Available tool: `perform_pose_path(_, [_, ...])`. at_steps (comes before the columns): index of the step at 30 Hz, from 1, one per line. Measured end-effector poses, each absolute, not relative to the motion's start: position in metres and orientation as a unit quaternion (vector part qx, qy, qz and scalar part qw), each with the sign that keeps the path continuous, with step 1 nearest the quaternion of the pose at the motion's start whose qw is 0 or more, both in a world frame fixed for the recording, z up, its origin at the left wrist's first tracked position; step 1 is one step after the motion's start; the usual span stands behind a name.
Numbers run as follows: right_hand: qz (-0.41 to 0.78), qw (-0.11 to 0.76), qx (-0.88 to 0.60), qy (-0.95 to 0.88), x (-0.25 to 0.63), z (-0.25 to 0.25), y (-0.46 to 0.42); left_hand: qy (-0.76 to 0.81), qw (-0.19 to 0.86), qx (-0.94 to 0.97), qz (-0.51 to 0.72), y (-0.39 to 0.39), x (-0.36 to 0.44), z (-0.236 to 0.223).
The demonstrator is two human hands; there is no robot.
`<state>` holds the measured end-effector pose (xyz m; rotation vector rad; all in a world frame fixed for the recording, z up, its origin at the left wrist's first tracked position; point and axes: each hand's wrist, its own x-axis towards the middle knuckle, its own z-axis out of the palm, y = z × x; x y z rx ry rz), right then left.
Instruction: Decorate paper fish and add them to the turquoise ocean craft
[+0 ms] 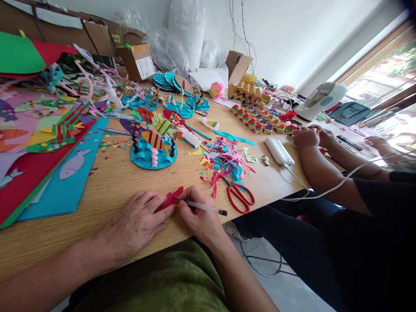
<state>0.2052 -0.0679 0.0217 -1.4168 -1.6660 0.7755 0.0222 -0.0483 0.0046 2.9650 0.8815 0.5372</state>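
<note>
My left hand point(131, 225) lies on the near table edge, its fingers closed on a small red paper fish cutout point(171, 198). Between the fingertips of my right hand point(203, 221) is a pen point(204, 207) with a clear barrel and black end. The pen's tip meets the red cutout, though any mark there is too small to see. Red-handled scissors point(239, 197) lie to the right of my right hand. Beyond my hands stands a blue round base point(138, 158) carrying striped and dotted paper fish point(153, 141).
Colourful paper scraps point(227, 156) are heaped behind the scissors. Coloured sheets point(81, 177) with paper fish lie at left. A white power bank point(279, 151) with a cable sits at right, near a co-worker's hands point(307, 138). Glue bottles point(209, 123) and painted egg cartons point(263, 121) stand farther back.
</note>
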Motion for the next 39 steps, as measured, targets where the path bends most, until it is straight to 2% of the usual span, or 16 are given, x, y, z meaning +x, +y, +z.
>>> perform_pose_path(28, [0.331, 0.408, -0.564, -0.637, 0.2060, 0.0240, -0.0693, 0.286, 0.006, 0.945, 0.157, -0.0483, 0.0216, 0.0055])
perform_pose_path(39, [0.307, 0.397, -0.565, -0.654, 0.2058, 0.0230, -0.0683, 0.297, 0.010, 0.940, 0.167, -0.0492, 0.0213, 0.0041])
